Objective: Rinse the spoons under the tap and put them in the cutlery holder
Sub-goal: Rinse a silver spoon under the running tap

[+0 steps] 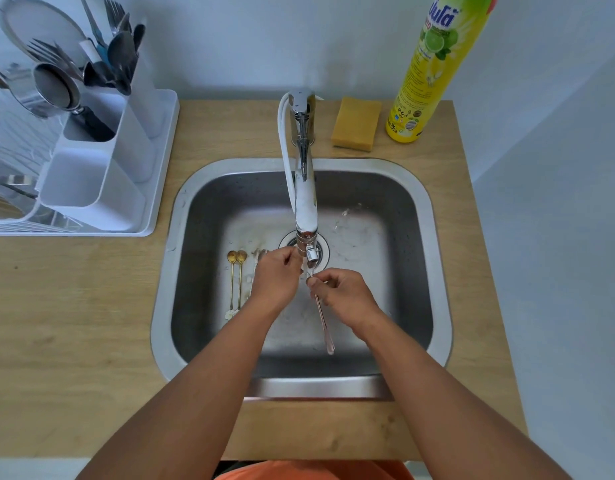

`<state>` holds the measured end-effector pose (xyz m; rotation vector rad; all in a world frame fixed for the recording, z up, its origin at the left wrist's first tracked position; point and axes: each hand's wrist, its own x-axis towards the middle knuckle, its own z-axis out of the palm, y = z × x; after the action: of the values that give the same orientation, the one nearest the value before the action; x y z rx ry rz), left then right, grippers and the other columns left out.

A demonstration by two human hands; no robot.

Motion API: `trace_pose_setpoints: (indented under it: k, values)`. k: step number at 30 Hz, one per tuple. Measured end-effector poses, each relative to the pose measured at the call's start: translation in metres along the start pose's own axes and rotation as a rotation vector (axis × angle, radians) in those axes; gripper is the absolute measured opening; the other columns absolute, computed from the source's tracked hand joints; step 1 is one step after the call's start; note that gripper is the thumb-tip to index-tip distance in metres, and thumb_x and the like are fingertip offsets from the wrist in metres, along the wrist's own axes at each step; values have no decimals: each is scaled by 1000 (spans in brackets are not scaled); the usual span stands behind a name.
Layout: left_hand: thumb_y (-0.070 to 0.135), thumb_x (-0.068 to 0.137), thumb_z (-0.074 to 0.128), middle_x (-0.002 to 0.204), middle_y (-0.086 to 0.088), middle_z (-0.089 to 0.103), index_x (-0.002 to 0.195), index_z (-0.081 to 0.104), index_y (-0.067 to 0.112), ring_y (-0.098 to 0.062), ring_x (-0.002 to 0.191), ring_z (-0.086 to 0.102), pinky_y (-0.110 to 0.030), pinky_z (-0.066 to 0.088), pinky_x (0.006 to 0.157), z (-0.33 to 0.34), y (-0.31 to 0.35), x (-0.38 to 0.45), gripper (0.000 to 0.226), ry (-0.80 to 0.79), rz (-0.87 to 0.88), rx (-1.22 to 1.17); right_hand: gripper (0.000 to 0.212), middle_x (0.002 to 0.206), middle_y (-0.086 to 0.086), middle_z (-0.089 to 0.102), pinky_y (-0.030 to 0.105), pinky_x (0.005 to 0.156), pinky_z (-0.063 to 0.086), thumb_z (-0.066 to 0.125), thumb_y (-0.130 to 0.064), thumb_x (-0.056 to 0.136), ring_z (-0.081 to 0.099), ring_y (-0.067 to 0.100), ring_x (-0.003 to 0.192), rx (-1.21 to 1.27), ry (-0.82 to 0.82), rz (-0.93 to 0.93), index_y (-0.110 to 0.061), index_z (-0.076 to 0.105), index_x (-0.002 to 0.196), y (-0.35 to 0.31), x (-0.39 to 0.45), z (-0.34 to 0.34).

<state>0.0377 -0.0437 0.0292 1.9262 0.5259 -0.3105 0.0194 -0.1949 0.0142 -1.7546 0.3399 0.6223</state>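
Observation:
My right hand grips a long silver spoon near its bowl end, right under the tap's nozzle; the handle points toward me. My left hand is beside it, fingers curled at the spoon's bowel end, which they hide. Two gold spoons lie side by side on the sink floor at the left, with more silver cutlery partly hidden behind my left hand. The white cutlery holder stands on the drying rack at the left, with forks and spoons in its far compartment.
The steel sink is set in a wooden counter. A yellow sponge and a tall yellow dish-soap bottle stand behind the sink. A strainer and a white hose by the tap are also there.

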Motion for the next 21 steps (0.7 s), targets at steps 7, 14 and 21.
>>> trace_pose_setpoints:
  k: [7, 14, 21]
  values:
    - [11, 86, 83, 91, -6, 80, 85, 80, 26, -29, 92, 75, -45, 60, 90, -15, 17, 4, 15, -114, -3, 10, 7, 80, -5, 80, 28, 74, 48, 79, -30, 91, 66, -1, 64, 13, -35, 13, -25, 80, 86, -9, 4, 0]
    - [17, 93, 76, 55, 22, 66, 51, 70, 47, -3, 60, 60, -25, 45, 58, -13, 29, 12, 51, -82, 59, 169, 6, 85, -3, 81, 31, 79, 51, 80, -24, 92, 75, 16, 86, 99, -53, 4, -24, 80, 86, -14, 5, 4]
    - [10, 96, 70, 75, 19, 75, 76, 76, 28, 6, 69, 65, -17, 47, 68, -25, 33, 16, 28, -355, 116, 153, 4, 80, 0, 79, 16, 67, 49, 77, -14, 94, 70, 3, 65, 161, -39, -21, -12, 79, 92, -6, 2, 2]
